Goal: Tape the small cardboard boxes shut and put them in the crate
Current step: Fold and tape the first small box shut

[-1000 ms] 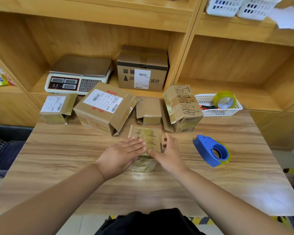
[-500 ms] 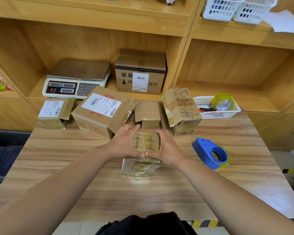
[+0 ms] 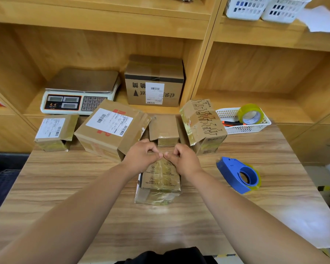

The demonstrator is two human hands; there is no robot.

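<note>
A small cardboard box point(image 3: 159, 180), glossy with old tape, stands on the wooden table point(image 3: 84, 187) in front of me. My left hand point(image 3: 141, 157) and my right hand point(image 3: 181, 159) both curl their fingers over its far top edge, thumbs meeting at the middle. Behind them lie several other boxes: a labelled small one point(image 3: 55, 132), a larger labelled one point(image 3: 111, 130), a plain small one point(image 3: 164, 130) and a printed one point(image 3: 202, 124). A blue tape dispenser point(image 3: 238, 174) lies to the right. A dark crate point(image 3: 0, 183) shows at the left edge.
A weighing scale point(image 3: 78, 92) and a closed carton point(image 3: 154, 82) sit on the shelf behind. A white basket point(image 3: 242, 126) holding a tape roll point(image 3: 251, 114) stands at the table's back right. White baskets point(image 3: 265, 6) sit on the upper shelf.
My hands went from lying flat on the box's open flap to folding it over and gripping the box's far edge. The box now stands closed and nearer to me.
</note>
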